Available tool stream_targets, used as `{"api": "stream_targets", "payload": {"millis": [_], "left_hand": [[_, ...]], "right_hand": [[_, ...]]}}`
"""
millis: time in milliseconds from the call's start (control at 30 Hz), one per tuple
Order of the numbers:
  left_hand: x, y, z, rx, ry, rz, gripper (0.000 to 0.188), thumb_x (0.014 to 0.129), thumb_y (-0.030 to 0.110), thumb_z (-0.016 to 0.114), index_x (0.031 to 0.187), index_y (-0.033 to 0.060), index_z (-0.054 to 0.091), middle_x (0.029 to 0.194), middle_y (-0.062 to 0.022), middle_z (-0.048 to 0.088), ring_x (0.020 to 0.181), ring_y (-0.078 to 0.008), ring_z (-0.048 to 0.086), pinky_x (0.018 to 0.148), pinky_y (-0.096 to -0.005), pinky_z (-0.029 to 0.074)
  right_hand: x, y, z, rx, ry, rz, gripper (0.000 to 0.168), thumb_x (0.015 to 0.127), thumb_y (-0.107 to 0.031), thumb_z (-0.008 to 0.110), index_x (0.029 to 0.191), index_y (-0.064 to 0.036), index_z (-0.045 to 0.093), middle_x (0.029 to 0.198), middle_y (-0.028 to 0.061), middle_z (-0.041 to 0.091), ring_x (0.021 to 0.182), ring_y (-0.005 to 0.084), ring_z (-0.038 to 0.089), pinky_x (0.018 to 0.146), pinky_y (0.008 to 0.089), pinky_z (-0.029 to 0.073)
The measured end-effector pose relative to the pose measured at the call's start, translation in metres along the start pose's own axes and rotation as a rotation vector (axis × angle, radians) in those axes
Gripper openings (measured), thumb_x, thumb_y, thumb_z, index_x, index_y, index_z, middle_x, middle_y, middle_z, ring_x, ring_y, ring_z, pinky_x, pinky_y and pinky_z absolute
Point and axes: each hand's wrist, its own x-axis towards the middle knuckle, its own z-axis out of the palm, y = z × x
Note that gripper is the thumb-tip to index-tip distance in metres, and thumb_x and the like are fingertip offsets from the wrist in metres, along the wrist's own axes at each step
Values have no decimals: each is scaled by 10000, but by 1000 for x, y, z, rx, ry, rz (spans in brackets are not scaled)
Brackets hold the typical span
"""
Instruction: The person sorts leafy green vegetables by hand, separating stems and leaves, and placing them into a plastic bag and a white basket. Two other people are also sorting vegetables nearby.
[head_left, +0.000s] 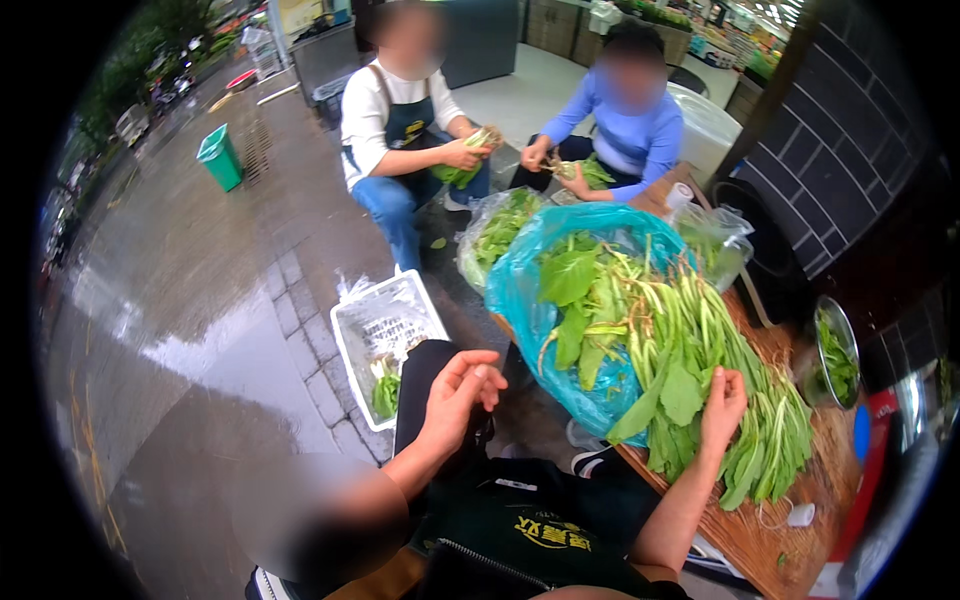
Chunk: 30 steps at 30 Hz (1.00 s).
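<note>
My left hand (459, 397) hovers over my lap, fingers loosely bent and apart, with nothing in it. To the right, my right hand (724, 405) pinches the edge of a green leaf (682, 396) at the pile's near side. The pile of leafy greens (675, 322), with pale stems and brownish roots, lies partly in a turquoise plastic bag (517, 281) and partly on a wooden table (814, 480). Left of my knee is a white plastic basket (431, 304) holding a small bunch of greens (385, 394); my leg hides part of it.
Across from me, a seated person in an apron (409, 124) and another in a blue top (637, 127) hold rooted greens. A clear bag of greens (504, 232) stands beyond the turquoise one. A metal bowl (836, 352) holds leaves at the table's right. A green bin (220, 159) stands on wet pavement.
</note>
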Motion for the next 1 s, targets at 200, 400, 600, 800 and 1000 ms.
{"api": "stream_targets", "payload": {"millis": [200,400,600,800,1000], "left_hand": [[-3,14,43,-128,-99,-146,242,962,179,480,1141,25,538,857,-94,628,647,-108,542,593,-235,442],[3,15,127,-429,-589,-50,346,948,288,512,1158,13,510,841,-140,601,660,-164,524,638,-274,431],[1,10,129,-614,-539,-38,318,968,256,494,1185,25,506,881,-106,598,729,-133,516,641,-254,426],[13,38,105,-519,-332,208,389,971,232,470,1298,31,408,880,-113,595,694,-121,525,615,-247,439],[16,50,91,-709,-106,369,396,983,214,432,1331,37,370,887,-87,579,710,-117,506,628,-266,426]], "right_hand": [[-1,-5,1,55,-23,67,241,939,-177,586,745,-62,502,622,-82,403,562,19,307,499,207,229],[-4,-10,3,59,-4,17,238,940,-186,584,756,-57,506,632,-81,399,575,19,309,505,205,231],[-6,-13,2,52,-18,2,232,942,-196,585,767,-67,504,628,-80,405,564,16,303,500,201,219],[-5,-15,1,68,-3,-23,244,948,-221,576,771,-76,490,600,-67,407,539,21,334,483,201,254],[-6,-15,1,176,6,-11,220,945,-186,570,773,-76,489,620,-46,443,551,32,368,503,197,289]]}}
